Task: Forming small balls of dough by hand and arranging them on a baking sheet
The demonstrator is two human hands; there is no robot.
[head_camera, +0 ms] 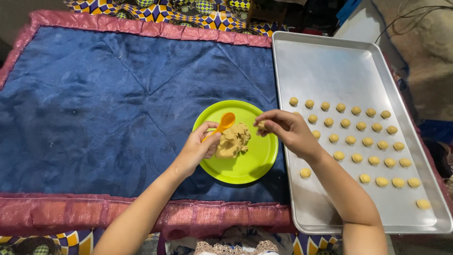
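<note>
A lime-green plate [255,163] sits on a dark blue cloth and holds a lump of tan dough [233,140]. My left hand [198,147] grips a small orange spoon [223,123] over the plate's left side, its bowl raised above the dough. My right hand [285,130] hovers at the plate's right edge and pinches a small piece of dough [261,125] between its fingertips. To the right lies a large metal baking tray [325,71] with several small dough balls [357,157] set out in rows.
The blue cloth [104,108] has a pink ruffled border [71,212] and covers the work surface. Patterned fabric [188,12] lies beyond its far edge. The far half of the tray is bare metal. Dark items and cables sit at the top right.
</note>
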